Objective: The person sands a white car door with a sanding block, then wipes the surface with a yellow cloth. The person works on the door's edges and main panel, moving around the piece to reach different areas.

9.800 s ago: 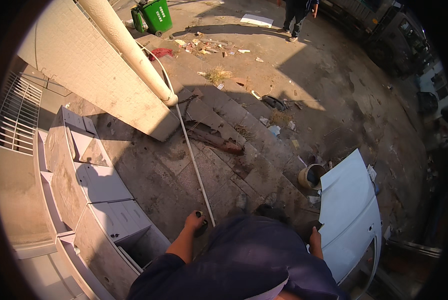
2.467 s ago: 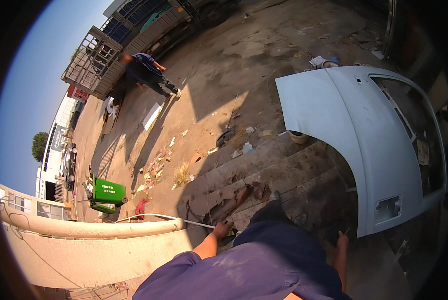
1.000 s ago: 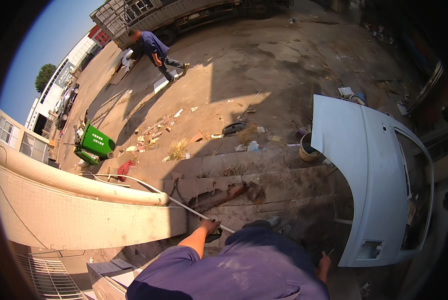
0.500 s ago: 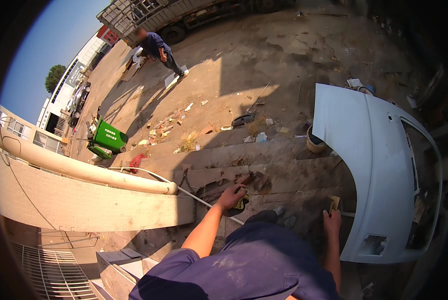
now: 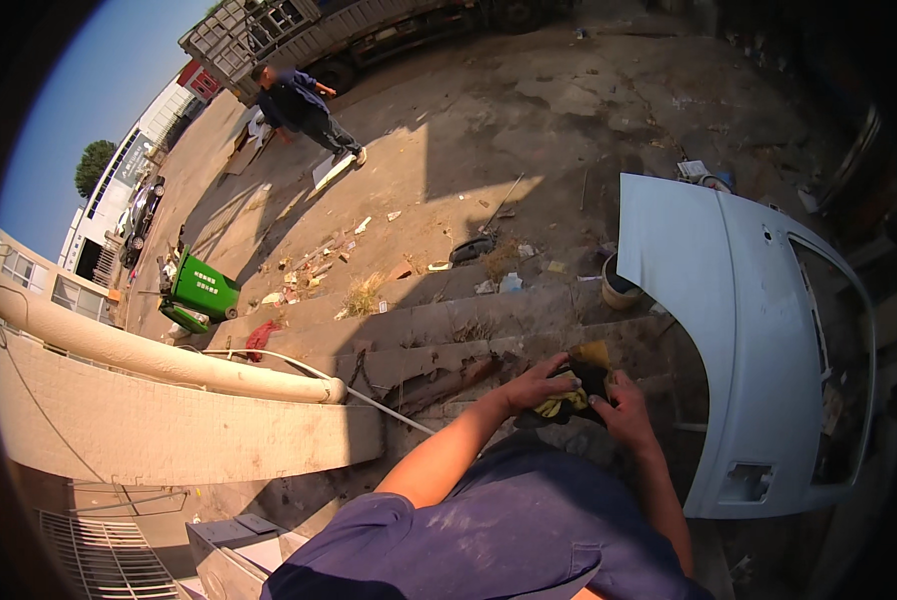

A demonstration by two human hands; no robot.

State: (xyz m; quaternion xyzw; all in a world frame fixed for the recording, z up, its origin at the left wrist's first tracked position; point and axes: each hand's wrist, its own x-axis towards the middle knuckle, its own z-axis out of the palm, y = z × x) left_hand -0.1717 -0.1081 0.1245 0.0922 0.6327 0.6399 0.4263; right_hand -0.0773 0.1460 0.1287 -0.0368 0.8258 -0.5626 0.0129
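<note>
My two hands are close together in front of my waist. My left hand is closed on a crumpled black-and-yellow bundle, soft like a cloth or glove; its exact kind is unclear. My right hand is closed beside it, thumb and fingers pinching a thin yellow-brown sheet that sticks up between the hands. Dark material between the hands hides part of both grips. Standing to my right is a pale white vehicle door panel with an open window frame; neither hand touches it.
A bucket stands by the door panel's left edge. Beige pipe and wall lie at left, with a wire rack below. Beyond are litter, a green wheeled bin, a person and a truck.
My right hand has moved left and up with the yellow-brown sheet, meeting my left hand, which shifted right with the bundle. The distant person has turned and moved slightly.
</note>
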